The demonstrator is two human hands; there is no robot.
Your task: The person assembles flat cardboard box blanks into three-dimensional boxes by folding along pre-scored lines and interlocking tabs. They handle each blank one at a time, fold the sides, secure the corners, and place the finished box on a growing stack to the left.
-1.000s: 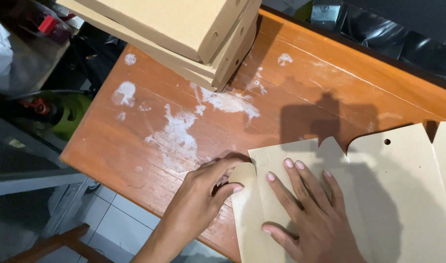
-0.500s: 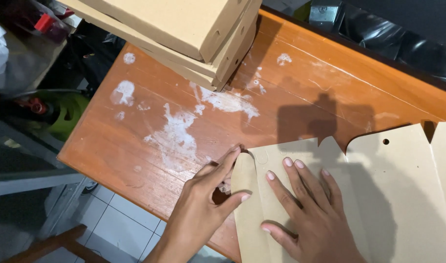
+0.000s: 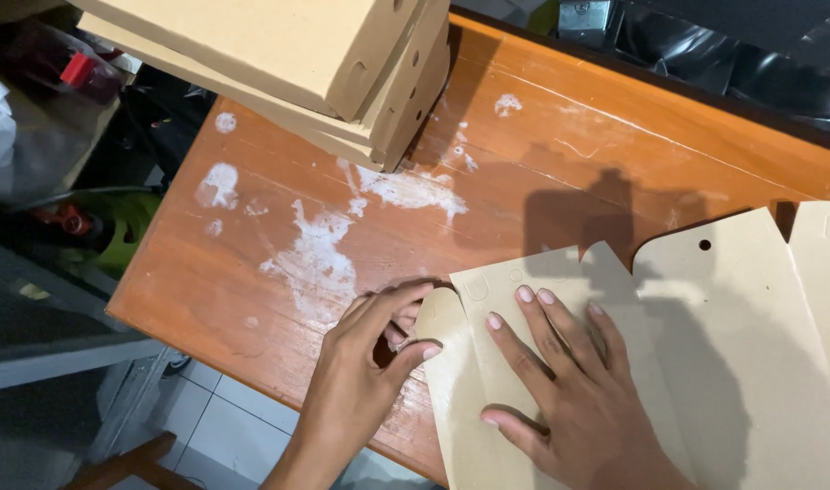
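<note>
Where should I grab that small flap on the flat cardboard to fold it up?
Probably pinch the flap at its free rounded edge, coming from the left, where it juts past the sheet. The left hand already curls its fingers there, while the right hand lies flat on the sheet beside the crease, on the table.

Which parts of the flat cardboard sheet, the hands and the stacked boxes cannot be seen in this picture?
Head view only:
- Flat cardboard sheet: its right and lower parts are cut off by the frame edges.
- Left hand: its curled fingers hide the end flap's corner.
- Right hand: it covers the sheet beneath it; the wrist leaves the frame.
- Stacked boxes: the top edge cuts them off.
</note>
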